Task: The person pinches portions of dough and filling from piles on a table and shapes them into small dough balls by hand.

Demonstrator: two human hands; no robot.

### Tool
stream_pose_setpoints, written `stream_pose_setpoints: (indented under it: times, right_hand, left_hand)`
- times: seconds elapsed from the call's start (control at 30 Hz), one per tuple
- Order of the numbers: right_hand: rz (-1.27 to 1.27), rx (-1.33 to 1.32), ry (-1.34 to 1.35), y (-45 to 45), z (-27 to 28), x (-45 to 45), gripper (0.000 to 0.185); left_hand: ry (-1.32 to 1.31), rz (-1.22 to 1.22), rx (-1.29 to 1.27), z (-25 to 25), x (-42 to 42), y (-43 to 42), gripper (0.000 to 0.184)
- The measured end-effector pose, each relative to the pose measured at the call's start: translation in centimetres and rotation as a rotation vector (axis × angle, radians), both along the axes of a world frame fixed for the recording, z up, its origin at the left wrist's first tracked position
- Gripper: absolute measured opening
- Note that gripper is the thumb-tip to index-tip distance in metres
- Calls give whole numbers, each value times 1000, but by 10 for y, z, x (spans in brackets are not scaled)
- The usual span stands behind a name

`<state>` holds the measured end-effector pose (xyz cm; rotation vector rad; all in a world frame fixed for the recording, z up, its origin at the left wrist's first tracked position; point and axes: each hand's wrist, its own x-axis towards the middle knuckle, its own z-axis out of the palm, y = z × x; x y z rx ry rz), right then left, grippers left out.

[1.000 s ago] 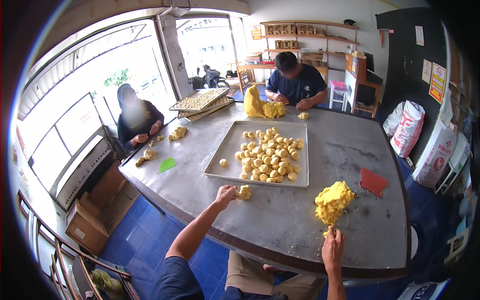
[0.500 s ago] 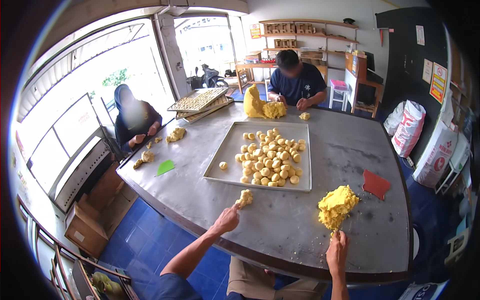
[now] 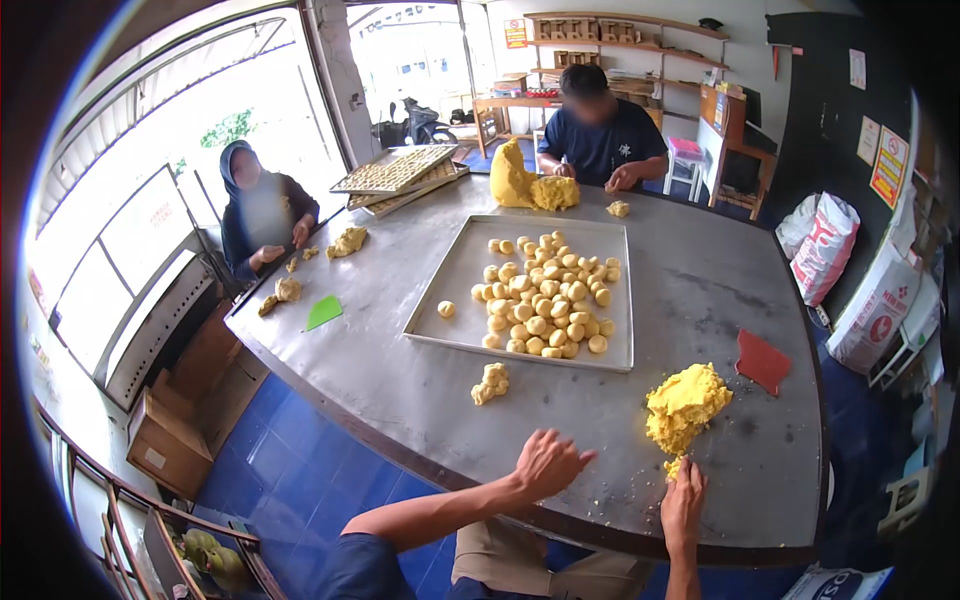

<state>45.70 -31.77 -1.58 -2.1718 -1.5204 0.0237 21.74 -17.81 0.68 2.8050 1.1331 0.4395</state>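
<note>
My left hand (image 3: 548, 464) hangs over the near table edge, its fingers pointing right and smeared by motion; whether anything is in them is hidden. Beyond it, a lump of pale dough (image 3: 490, 384) lies on the metal table. My right hand (image 3: 684, 508) has its fingertips closed on a small bit of yellow crumbly filling (image 3: 675, 467). Just past those fingers stands the larger heap of yellow crumbly filling (image 3: 688, 405). A square metal tray (image 3: 425, 310) holds many round dough balls (image 3: 548, 296), one apart on its left side.
A red scraper (image 3: 763, 362) lies right of the heap, and a green scraper (image 3: 323, 312) lies at the left. Across the table, one person (image 3: 608, 135) sits behind a tall yellow mound (image 3: 512, 178). Another person (image 3: 262, 210) works at the left, near stacked trays (image 3: 395, 172).
My left hand has left the dough lump and moved right and nearer to me. My right hand stays by the yellow heap. The view has shifted slightly.
</note>
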Motion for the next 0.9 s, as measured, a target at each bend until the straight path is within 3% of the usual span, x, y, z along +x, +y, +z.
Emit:
stream_pose_setpoints:
  times: [0.03,0.07,0.17,0.2,0.33,0.4,0.47,0.57,0.6,0.63,0.7,0.73,0.83,0.9]
  right_hand:
    - [8,21,-16,5,1,1,47]
    - [16,39,-31,9,0,2,44]
    - [31,72,-4,17,-4,12,35]
    - [46,66,-27,20,-6,18,34]
    - [151,-42,-135,17,-7,28,32]
    - [198,-207,-178,19,26,29,32]
    - [174,-142,-136,15,21,43,34]
    - [91,-52,-71,14,8,55,37]
    - [60,-62,-39,13,5,54,39]
    - [25,-64,-7,12,3,53,40]
    - [-11,-5,-73,2,2,38,44]
    - [-30,21,-105,-6,1,27,46]
    - [-120,41,-29,-23,-15,5,51]
    - [-41,18,-11,-26,-15,6,49]
  left_hand:
    - [8,42,-47,9,9,7,37]
    - [-190,-4,328,-11,16,24,31]
    - [-150,63,224,-48,33,47,30]
    - [-57,-63,395,-42,32,45,32]
    - [-134,70,160,-43,33,56,37]
    - [-174,-102,230,-44,24,56,38]
    - [-183,-241,355,-44,23,49,39]
    - [-216,-152,379,-43,30,54,37]
    - [-132,-87,217,-42,32,56,34]
    - [-161,-87,208,-42,31,55,33]
    - [-226,-88,204,-41,30,50,31]
    - [-244,-123,327,-40,25,39,29]
    - [-81,52,277,-34,10,5,30]
    - [-30,72,279,-40,-7,-9,29]
